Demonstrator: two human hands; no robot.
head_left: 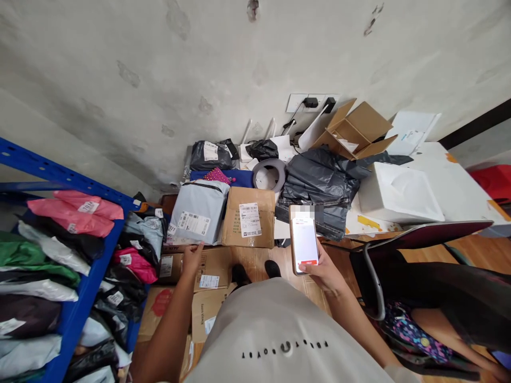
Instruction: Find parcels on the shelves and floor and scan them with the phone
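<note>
White-screened phone (305,242) in curled right hand (323,272)

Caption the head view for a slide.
Right hand holding a lit phone, left hand at the near edge of a gray parcel beside a labelled cardboard box.

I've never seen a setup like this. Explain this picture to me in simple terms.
There's no machine here: a person works with two bare hands. The single picture comes from a camera on their head, looking forward and down. Their right hand holds a phone with its screen lit. Their left hand is at the lower edge of a gray parcel; whether it touches is hard to tell. On the table are also a labeled cardboard box, black plastic bags and an open box.
</note>
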